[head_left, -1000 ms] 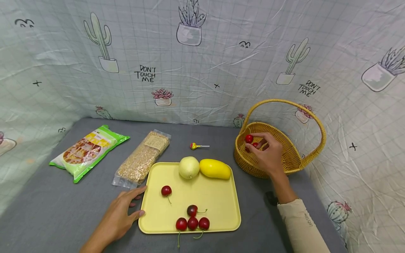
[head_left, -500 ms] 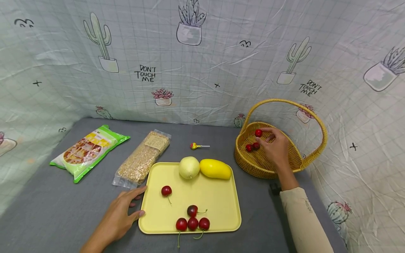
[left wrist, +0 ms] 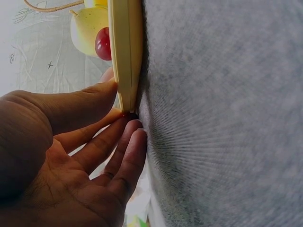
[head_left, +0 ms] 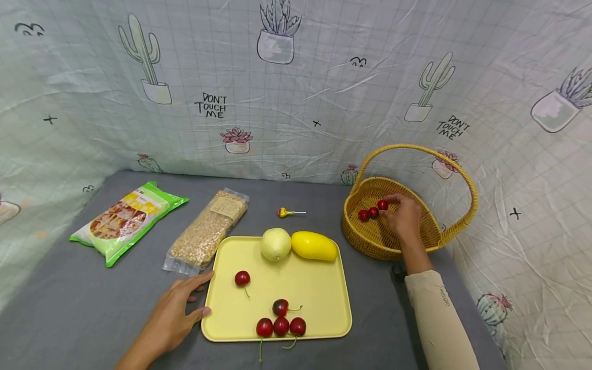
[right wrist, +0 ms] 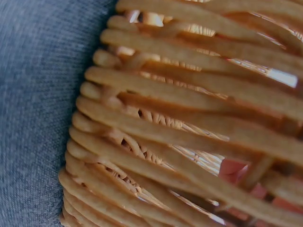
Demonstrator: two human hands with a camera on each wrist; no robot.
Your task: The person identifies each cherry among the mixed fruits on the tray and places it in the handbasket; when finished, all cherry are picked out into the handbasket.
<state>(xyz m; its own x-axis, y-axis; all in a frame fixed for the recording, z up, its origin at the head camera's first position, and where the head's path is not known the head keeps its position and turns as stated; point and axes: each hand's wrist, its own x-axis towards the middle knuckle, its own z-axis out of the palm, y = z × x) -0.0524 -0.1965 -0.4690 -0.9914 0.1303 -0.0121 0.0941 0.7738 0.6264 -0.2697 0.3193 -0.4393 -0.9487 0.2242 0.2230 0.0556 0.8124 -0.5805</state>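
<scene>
My right hand (head_left: 405,221) is down inside the wicker basket (head_left: 356,237), with thumb and forefinger pinching a red cherry (head_left: 383,204). Two other cherries (head_left: 368,213) lie beside it on the basket floor. The basket's woven wall (right wrist: 156,123) fills the right wrist view and hides most of that hand. My left hand (head_left: 168,314) touches the left rim of the yellow tray (head_left: 319,303) with spread, nearly straight fingers. In the left wrist view, its thumb (left wrist: 85,101) lies against the tray edge (left wrist: 124,52). Several cherries (head_left: 281,326) with stems sit on the tray.
A pale round fruit (head_left: 276,244) and a yellow mango (head_left: 314,245) lie along the tray's back. Behind are a lollipop (head_left: 284,212), a clear bag of grains (head_left: 208,228) and a green-edged food bag (head_left: 127,221). The basket's tall handle (head_left: 472,195) arches over its opening.
My right hand first lifted the cherry away from the other two, rightward, then lowered it onto the basket floor beside them. The left hand stays at the tray.
</scene>
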